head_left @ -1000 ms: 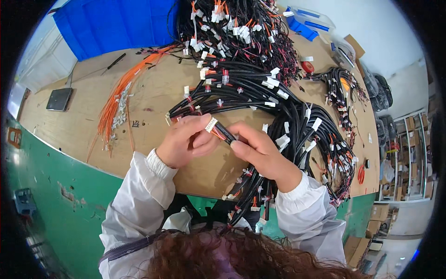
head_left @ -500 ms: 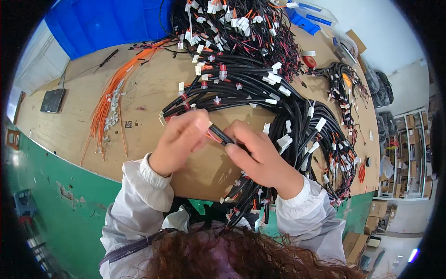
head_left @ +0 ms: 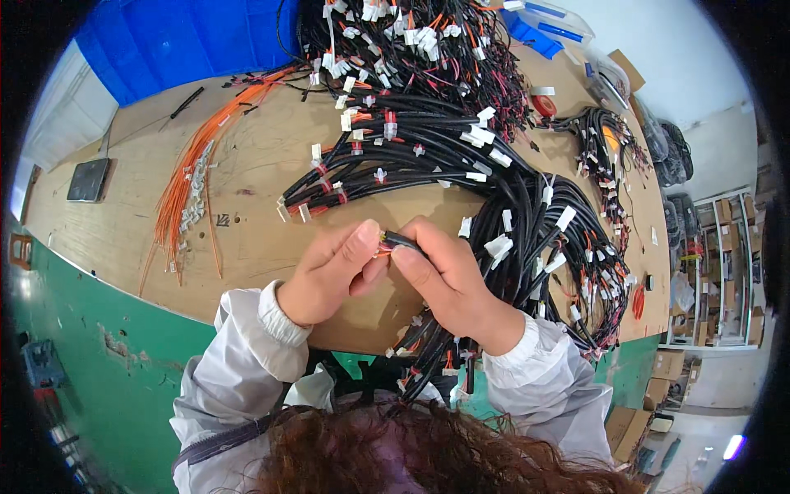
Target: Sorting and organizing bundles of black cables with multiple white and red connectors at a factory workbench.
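Both my hands are close together above the near middle of the table. My right hand (head_left: 453, 276) pinches a black sheathed cable (head_left: 401, 241) between thumb and forefinger. Thin coloured wires (head_left: 383, 247), one of them orange, come out of the cable's end. My left hand (head_left: 331, 272) is closed on these wires, thumb against fingers; the tips inside its grip are hidden. Just beyond lies a thick bundle of black cables (head_left: 428, 156) with white connectors and labels, curving round to the right of my right hand.
A tangled heap of harnesses (head_left: 411, 58) fills the back. To the left lie loose orange wires (head_left: 185, 181), a dark flat device (head_left: 89, 179) and a blue bin (head_left: 181, 49). More harnesses (head_left: 607, 156) and red tape (head_left: 544, 105) lie at the right. Cable ends (head_left: 432, 354) hang over the front edge.
My left hand has come down and nearer to my right hand, with its fingers now at the cable's end. Less of the cable shows between the hands.
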Action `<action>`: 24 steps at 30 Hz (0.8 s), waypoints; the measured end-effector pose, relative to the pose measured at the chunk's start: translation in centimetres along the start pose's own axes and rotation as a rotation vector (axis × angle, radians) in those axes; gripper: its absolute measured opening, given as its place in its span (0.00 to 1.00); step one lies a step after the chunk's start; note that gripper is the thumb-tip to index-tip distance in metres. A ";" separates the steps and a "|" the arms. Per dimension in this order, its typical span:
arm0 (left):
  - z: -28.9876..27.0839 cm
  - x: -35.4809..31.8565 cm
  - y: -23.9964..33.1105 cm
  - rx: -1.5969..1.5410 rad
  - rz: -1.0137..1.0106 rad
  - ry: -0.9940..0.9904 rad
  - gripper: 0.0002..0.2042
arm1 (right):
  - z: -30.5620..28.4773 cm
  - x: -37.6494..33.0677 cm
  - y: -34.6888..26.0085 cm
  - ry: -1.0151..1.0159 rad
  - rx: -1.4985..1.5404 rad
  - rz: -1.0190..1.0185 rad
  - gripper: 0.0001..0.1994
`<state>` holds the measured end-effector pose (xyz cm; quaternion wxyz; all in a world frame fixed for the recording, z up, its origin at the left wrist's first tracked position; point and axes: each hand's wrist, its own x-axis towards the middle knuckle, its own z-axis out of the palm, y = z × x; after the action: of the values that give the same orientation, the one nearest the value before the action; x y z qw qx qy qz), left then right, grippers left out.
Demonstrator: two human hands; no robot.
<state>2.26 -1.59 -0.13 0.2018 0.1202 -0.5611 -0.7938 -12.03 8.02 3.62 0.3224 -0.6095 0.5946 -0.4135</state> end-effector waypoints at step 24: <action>-1.8 -3.1 -1.1 0.396 0.091 0.490 0.21 | -6.3 1.0 2.9 -0.233 -0.734 0.177 0.29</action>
<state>5.56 -1.37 -1.87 0.3391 0.3193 -0.6441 -0.6068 -18.97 7.41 4.02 0.1829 -0.6736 0.7125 -0.0719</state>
